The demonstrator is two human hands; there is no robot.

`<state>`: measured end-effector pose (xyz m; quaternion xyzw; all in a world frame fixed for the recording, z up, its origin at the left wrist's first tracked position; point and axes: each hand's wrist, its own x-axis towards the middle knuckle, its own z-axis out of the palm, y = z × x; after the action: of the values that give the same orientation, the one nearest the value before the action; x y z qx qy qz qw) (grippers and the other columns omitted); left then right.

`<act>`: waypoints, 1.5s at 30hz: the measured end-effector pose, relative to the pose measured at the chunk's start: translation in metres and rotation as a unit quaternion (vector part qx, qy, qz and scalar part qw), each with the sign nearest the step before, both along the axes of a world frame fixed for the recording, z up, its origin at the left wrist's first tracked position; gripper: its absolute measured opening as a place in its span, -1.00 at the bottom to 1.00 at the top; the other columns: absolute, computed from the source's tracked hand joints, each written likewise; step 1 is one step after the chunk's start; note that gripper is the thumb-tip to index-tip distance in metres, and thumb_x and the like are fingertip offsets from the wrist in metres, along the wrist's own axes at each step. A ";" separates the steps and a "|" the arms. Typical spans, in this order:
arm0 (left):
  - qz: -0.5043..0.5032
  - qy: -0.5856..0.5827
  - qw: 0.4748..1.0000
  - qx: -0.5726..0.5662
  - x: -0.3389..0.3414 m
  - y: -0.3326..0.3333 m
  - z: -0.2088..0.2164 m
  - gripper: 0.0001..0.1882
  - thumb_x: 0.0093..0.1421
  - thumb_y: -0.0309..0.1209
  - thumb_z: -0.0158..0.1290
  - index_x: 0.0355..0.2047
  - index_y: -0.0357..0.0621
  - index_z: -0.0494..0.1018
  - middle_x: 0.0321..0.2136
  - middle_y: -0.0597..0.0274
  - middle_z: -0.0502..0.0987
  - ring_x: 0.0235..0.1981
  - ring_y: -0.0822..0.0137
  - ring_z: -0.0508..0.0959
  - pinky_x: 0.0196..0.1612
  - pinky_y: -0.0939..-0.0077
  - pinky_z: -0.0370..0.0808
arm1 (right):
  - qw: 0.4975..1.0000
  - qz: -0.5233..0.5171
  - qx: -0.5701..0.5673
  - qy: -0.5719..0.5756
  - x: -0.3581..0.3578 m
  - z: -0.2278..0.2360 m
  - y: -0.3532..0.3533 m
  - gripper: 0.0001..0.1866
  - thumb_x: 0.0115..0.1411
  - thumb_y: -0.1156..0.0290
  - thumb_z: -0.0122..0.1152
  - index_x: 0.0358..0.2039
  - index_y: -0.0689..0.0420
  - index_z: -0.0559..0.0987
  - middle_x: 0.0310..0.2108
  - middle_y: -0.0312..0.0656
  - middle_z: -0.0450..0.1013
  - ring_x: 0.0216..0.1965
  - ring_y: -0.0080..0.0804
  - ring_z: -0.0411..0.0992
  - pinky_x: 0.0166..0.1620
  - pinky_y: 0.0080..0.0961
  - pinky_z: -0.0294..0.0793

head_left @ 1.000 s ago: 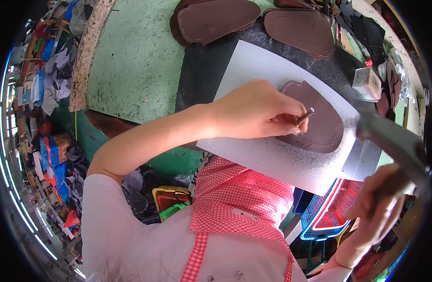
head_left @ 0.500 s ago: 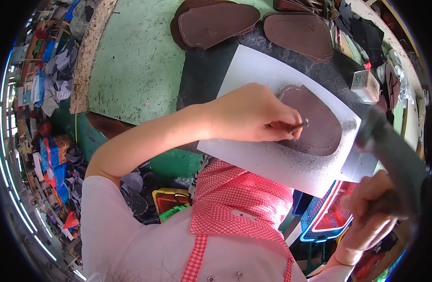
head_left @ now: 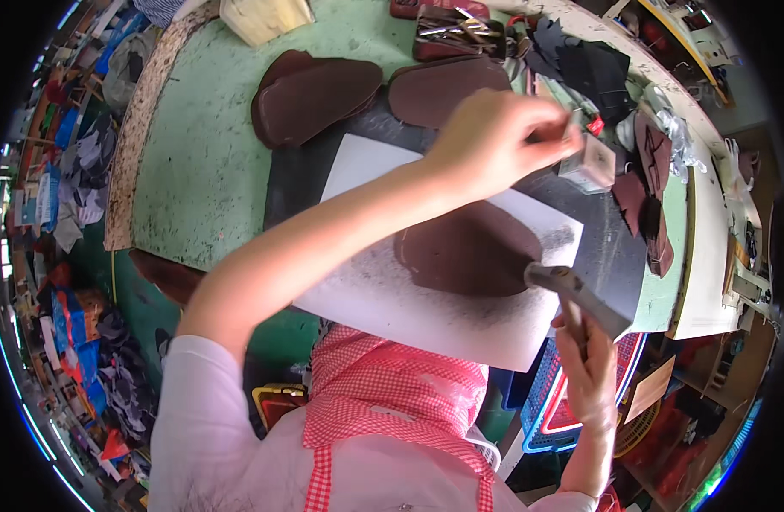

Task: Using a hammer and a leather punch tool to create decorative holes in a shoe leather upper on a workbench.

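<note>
A hammer (head_left: 579,290) is in my right hand (head_left: 590,363), which is closed round its handle. The hammer head hangs beside the right end of a brown leather piece (head_left: 469,252), shaped like a shoe part, that lies on a white board (head_left: 409,320). My left hand (head_left: 503,136) is raised over the board's far edge, its fingers curled together in a pinch beside a small clear box (head_left: 590,164). Motion blurs it, and I cannot make out what is between the fingertips. My left forearm crosses over part of the board and leather.
Under the board is a dark slab (head_left: 298,171) on the green table (head_left: 195,162). Stacked brown leather pieces (head_left: 319,94) and another stack (head_left: 434,85) lie beyond. Farther back sits a tray of metal tools (head_left: 456,34). A blue basket (head_left: 550,410) stands below the table edge.
My left hand has lifted off the leather piece and moved away toward the small box. My right hand has brought the hammer inward from the right. The whole view has shifted.
</note>
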<state>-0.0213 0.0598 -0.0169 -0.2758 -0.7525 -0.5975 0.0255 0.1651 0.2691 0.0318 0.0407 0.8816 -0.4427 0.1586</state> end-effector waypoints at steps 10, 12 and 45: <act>-0.067 0.028 0.996 0.046 -0.032 0.058 -0.012 -0.81 0.25 -0.37 0.06 -0.33 -0.26 0.55 -0.42 0.26 0.61 -0.37 0.45 0.62 -0.33 0.62 0.54 | 0.950 -0.105 -0.222 0.194 0.013 -0.003 0.035 -0.52 0.29 0.15 0.06 -0.04 0.36 0.33 -0.53 -0.21 0.37 -0.69 -0.67 0.21 -0.60 -0.69 0.18; -0.132 -0.159 0.976 0.064 -0.010 0.035 0.009 -0.78 0.26 -0.33 0.05 -0.22 -0.25 0.52 -0.34 0.19 0.60 -0.31 0.36 0.64 -0.31 0.57 0.57 | 0.969 -0.093 -0.190 0.127 0.016 0.014 0.058 -0.43 0.29 0.05 0.06 -0.01 0.36 0.31 -0.52 -0.20 0.37 -0.70 -0.68 0.17 -0.61 -0.71 0.15; -0.081 -0.065 0.989 -0.102 0.101 0.003 -0.019 -0.85 0.13 -0.42 0.18 -0.28 -0.17 0.55 -0.38 0.27 0.62 -0.39 0.47 0.63 -0.35 0.63 0.53 | 0.993 0.000 0.010 0.121 0.020 0.026 0.032 -0.54 0.29 0.29 0.06 0.09 0.29 0.29 -0.41 -0.25 0.37 -0.49 -0.62 0.26 -0.40 -0.69 0.20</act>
<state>0.0800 0.0630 -0.0361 -0.2979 -0.7848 -0.5342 -0.1000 0.1850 0.3008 0.0574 -0.0115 0.8986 -0.4357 0.0502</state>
